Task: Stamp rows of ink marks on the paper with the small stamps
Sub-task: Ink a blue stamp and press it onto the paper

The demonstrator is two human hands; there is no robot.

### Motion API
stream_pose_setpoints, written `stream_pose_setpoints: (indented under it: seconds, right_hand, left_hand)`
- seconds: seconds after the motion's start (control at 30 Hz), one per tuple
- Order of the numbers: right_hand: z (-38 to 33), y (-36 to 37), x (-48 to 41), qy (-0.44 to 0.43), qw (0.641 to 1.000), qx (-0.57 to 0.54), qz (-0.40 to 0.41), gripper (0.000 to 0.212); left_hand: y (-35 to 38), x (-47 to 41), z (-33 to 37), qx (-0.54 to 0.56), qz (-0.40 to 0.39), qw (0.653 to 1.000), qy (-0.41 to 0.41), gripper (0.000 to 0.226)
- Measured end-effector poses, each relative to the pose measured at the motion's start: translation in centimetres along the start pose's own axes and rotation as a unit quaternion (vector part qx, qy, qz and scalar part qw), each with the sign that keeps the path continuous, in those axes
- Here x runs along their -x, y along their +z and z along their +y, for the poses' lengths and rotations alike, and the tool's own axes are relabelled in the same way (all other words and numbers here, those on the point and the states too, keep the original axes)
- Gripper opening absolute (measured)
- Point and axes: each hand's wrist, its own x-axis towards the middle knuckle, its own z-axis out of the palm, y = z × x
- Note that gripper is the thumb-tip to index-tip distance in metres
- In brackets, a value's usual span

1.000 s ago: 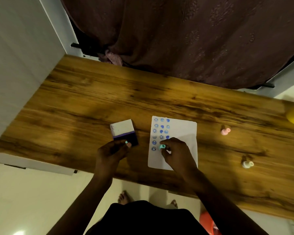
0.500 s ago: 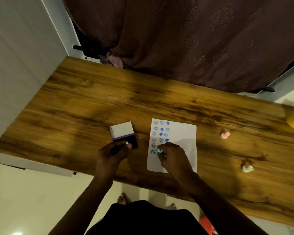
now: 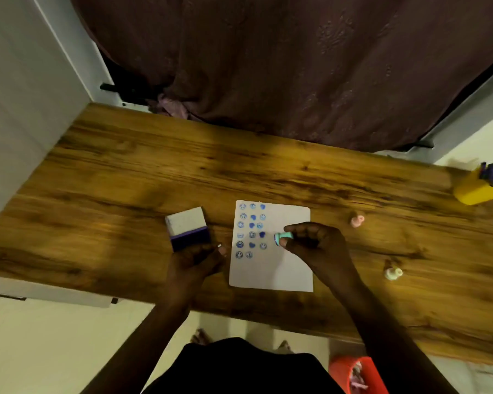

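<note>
A white paper (image 3: 285, 268) lies on the wooden table (image 3: 125, 180) and carries several rows of blue stamped marks (image 3: 251, 230) down its left part. My right hand (image 3: 313, 243) pinches a small teal stamp (image 3: 282, 238), lifted off the sheet and tipped sideways, its inked face pointing left. An open ink pad (image 3: 188, 227) with a white lid and a dark purple pad sits left of the paper. My left hand (image 3: 195, 258) grips the ink pad's near edge.
A pink stamp (image 3: 357, 220) and a cream stamp (image 3: 392, 273) lie on the table right of the paper. A yellow holder (image 3: 475, 190) with purple pens stands at the far right edge. A dark curtain (image 3: 296, 66) hangs behind the table. An orange bin (image 3: 356, 375) sits below.
My right hand has lifted the teal stamp off the lowest row and moved it right and up, tilting it. A fresh mark shows in that row. My left hand stays on the ink pad.
</note>
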Motion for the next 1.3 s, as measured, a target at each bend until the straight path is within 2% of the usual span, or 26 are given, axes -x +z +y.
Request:
stream_pose_setpoints:
  seconds: [0.13, 0.3, 0.37, 0.63, 0.77, 0.97, 1.3]
  right_hand:
    - [0.8, -0.5, 2.4, 0.034, 0.994, -0.085, -0.05, 0.028]
    - [2.5, -1.0, 4.5, 0.032, 0.991, -0.099, -0.086, 0.025]
    - [3.2, -1.5, 5.1, 0.027, 0.992, -0.089, -0.086, 0.023]
    - [5.2, -3.3, 6.4, 0.03, 0.993, -0.081, -0.086, 0.022]
    - [5.6, -4.1, 6.4, 0.034, 0.992, -0.085, -0.084, 0.023]
    - [5.8, -5.0, 6.2, 0.043, 0.99, -0.099, -0.092, 0.022]
    - [5.3, -6.3, 5.4, 0.096, 0.978, -0.148, -0.111, 0.015]
  left_hand:
    - [2.8, 1.0, 0.2, -0.031, -0.081, 0.996, -0.031, 0.006]
    - [6.0, 2.1, 0.2, -0.075, -0.151, 0.983, -0.067, 0.036]
    - [6.9, 2.7, 0.0, -0.088, -0.169, 0.98, -0.066, 0.038]
    - [9.8, 4.6, -0.6, -0.07, -0.186, 0.975, -0.101, 0.007]
    - [10.6, 4.8, -1.0, -0.079, -0.171, 0.977, -0.103, 0.019]
    - [11.6, 4.9, -1.2, -0.064, -0.172, 0.977, -0.113, 0.022]
    - [13.1, 4.5, -0.7, -0.086, -0.173, 0.979, -0.067, 0.028]
